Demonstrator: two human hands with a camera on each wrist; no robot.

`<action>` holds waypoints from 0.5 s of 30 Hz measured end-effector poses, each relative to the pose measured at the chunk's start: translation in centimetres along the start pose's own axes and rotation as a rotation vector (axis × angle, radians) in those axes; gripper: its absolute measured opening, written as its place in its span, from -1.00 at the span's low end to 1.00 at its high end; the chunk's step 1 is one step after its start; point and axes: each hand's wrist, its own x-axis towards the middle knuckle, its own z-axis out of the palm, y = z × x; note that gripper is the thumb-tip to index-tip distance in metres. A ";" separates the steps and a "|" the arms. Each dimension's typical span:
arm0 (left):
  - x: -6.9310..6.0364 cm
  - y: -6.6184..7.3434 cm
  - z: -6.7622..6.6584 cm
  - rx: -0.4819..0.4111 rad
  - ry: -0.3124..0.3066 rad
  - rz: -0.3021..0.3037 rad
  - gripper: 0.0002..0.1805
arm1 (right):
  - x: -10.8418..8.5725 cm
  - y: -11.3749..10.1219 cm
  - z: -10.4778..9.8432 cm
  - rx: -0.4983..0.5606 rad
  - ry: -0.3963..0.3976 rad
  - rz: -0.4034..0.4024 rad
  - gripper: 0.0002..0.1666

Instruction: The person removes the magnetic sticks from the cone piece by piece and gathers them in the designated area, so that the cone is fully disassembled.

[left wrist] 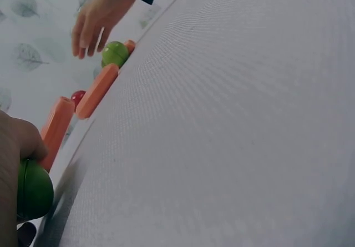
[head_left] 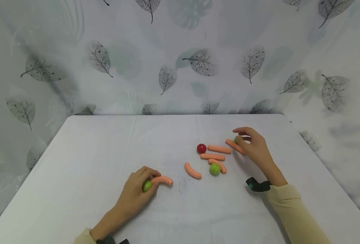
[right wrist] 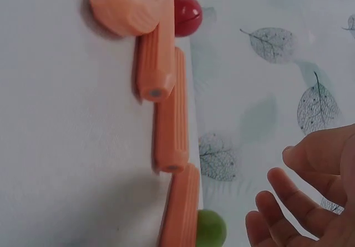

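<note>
My left hand [head_left: 138, 186] pinches a curved orange stick [head_left: 164, 180] low over the table, a green ball [head_left: 147, 186] sitting at the stick's near end inside the grasp. In the left wrist view the thumb lies against that stick. My right hand [head_left: 253, 145] hovers beside a straight orange stick [head_left: 235, 146] with a green ball [right wrist: 211, 228] at its side. Its fingers are loosely bent and, in the right wrist view, stand apart from both pieces. The ridged sticks have grey discs in their ends.
Between the hands lie two straight orange sticks [head_left: 212, 157], a red ball [head_left: 201, 148], a curved stick [head_left: 193, 171], and a green ball [head_left: 214, 169] against another curved stick [head_left: 223, 167]. Leaf-patterned sheeting [head_left: 173, 51] rises behind the white table [head_left: 106, 142].
</note>
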 end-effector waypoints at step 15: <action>-0.2 0.2 -0.2 -0.078 0.001 0.013 -0.81 | -1.3 -5.1 3.2 0.095 -0.225 -0.163 -0.69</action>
